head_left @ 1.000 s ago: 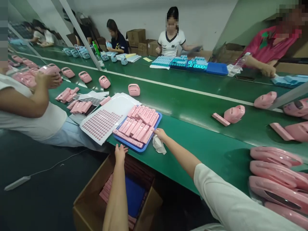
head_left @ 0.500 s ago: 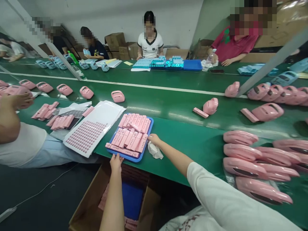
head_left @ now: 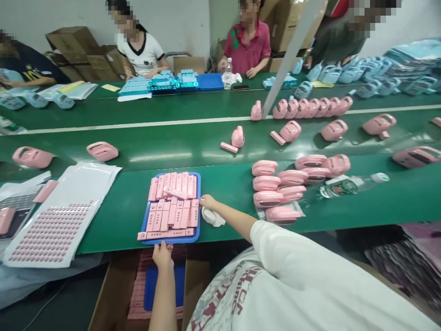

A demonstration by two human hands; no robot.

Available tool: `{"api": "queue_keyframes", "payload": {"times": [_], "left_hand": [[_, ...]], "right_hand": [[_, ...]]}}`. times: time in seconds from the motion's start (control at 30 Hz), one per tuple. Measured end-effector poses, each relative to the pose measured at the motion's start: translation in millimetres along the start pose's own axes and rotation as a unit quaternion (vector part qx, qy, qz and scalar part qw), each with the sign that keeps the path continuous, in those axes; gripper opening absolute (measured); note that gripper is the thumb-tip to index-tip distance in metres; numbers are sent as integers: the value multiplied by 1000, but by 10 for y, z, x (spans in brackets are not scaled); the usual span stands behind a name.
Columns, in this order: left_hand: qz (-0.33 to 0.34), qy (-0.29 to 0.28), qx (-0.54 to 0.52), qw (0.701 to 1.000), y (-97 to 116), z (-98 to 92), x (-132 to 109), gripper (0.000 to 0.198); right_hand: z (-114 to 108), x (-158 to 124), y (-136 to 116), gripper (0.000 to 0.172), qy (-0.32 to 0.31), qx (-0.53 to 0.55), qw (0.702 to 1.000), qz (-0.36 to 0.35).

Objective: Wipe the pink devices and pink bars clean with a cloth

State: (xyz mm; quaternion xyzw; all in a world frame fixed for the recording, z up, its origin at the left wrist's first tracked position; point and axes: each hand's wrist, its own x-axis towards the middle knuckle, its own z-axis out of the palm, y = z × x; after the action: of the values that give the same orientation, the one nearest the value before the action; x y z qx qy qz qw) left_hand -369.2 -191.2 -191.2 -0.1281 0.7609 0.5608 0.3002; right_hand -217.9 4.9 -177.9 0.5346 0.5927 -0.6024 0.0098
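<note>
A shallow blue tray lies at the near edge of the green bench, filled with pink rectangular plastic pieces in two rows. One long piece lies crosswise along its front, and another rests slanted on top. My left hand grips the tray's near rim from below. On the right side, my right hand has its fingers closed at the rim. A crumpled white cloth hangs by that hand's palm; whether it is held too, I cannot tell.
A sticker sheet lies to the left. Pink rounded housings and a plastic bottle are on the right. Below the bench edge stands a cardboard box holding more pink pieces. Co-workers sit across the bench behind blue parts.
My view has swung to the right, bringing the bottle and more housings into sight. Both hands stay at the tray, which now appears squarer to the bench edge.
</note>
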Motion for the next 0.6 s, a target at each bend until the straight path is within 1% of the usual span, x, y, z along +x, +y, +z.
{"api": "queue_keyframes", "payload": {"times": [0.03,0.07,0.17,0.3,0.43,0.53,0.6], "left_hand": [[-3,-2,8,1000,-49,43,-80,7],[-7,-5,15,1000,-98,84,-155,7],[-16,-22,34,999,-245,195,-361,16],[-19,-44,43,998,-426,329,-605,19],[-19,-71,38,997,-563,458,-838,16],[-16,-87,37,995,-627,541,-1002,7],[-10,-94,41,995,-649,588,-1094,13]], "right_hand": [[-71,-33,51,33,5,-7,1000,5],[-142,-62,100,34,10,-15,1000,10],[-355,-131,237,33,19,-42,999,22],[-632,-224,381,32,19,-84,995,39],[-865,-324,450,33,30,-118,991,62],[-1001,-384,470,34,40,-128,988,79],[-1079,-414,473,34,40,-130,987,86]]}}
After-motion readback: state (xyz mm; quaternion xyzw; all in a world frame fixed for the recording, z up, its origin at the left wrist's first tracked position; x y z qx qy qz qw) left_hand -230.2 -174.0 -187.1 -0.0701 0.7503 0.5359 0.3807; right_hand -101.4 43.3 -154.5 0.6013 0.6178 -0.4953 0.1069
